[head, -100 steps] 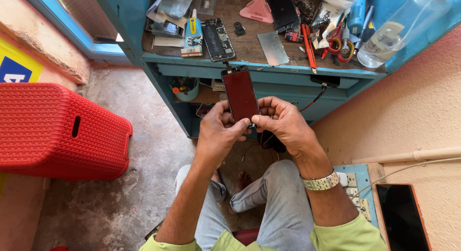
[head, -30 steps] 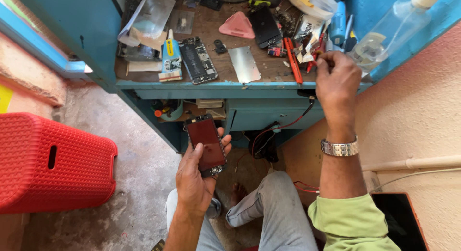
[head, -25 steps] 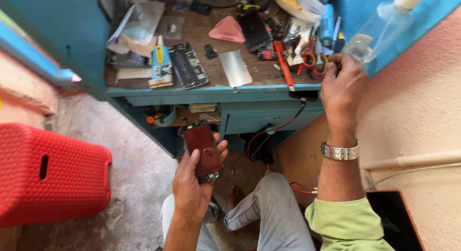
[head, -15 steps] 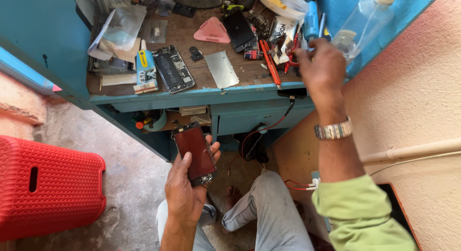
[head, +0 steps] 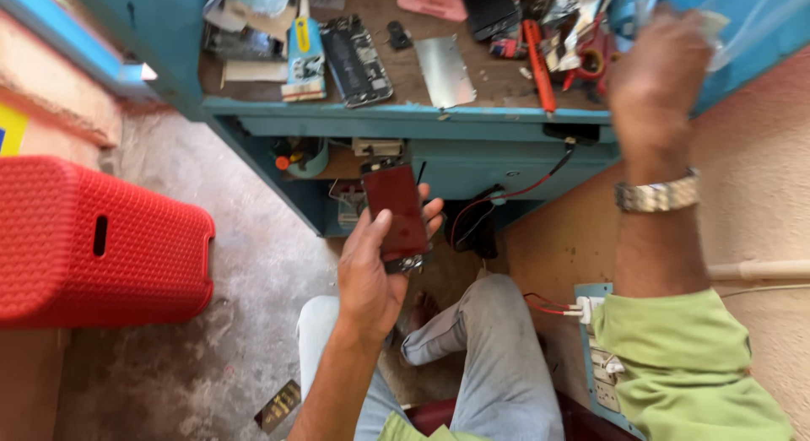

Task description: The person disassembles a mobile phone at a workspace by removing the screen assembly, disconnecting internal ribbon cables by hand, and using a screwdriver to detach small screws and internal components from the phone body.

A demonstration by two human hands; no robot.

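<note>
My left hand (head: 371, 272) is shut on a dark red phone screen panel (head: 396, 211), held upright over my lap below the blue workbench (head: 405, 119). A small connector part hangs at the panel's lower end. My right hand (head: 658, 74), with a metal watch on its wrist, is raised over the bench's back right corner, among the red-handled tools (head: 591, 57) and beside a clear plastic bottle (head: 759, 19). That hand is blurred with its fingers curled, and whether it grips anything is hidden.
On the bench lie an opened phone body (head: 354, 61), a metal plate (head: 445, 70), a red-handled screwdriver (head: 540, 65), a blue and yellow packet (head: 304, 48) and a pink pad (head: 434, 0). A red plastic stool (head: 93, 238) stands left. A power strip (head: 601, 357) sits right.
My right hand left the screen panel and went up to the bench's back right corner. The left hand alone keeps the panel. The view has moved closer to the bench.
</note>
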